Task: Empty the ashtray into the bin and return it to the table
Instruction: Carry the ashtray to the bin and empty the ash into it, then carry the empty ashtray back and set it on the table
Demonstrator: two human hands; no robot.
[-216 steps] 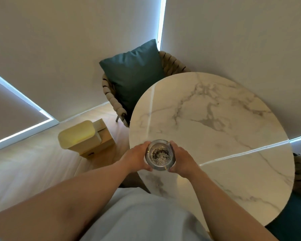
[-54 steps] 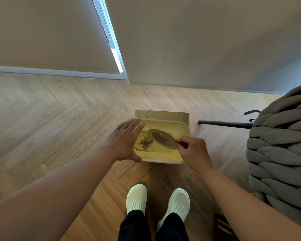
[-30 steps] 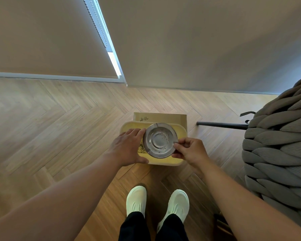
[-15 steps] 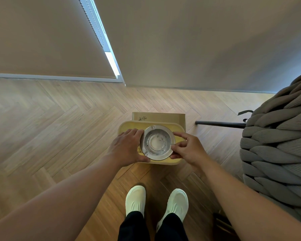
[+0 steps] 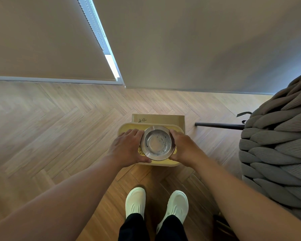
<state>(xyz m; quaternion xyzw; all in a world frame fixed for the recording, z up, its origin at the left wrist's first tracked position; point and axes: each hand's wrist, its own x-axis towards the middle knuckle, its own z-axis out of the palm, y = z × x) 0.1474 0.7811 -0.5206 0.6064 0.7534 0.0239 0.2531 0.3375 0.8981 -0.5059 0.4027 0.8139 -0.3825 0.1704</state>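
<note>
- Metal ashtray (image 5: 157, 143) upright above yellow bin (image 5: 178, 130), few specks inside.
- left hand (image 5: 127, 148) and right hand (image 5: 185, 147) clasp its rim from opposite sides.
- Cardboard box (image 5: 163, 119) behind bin reads "#46".

I'm standing in what looks like a home living room: herringbone wood floor (image 5: 59, 129) under my white shoes (image 5: 135, 200), a chunky woven chair (image 5: 274, 153) to their right, roller blinds (image 5: 42, 40) beyond them.

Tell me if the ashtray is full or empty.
Nearly empty: the ashtray, held upright over the yellow bin, shows bare metal with a few specks.
</note>
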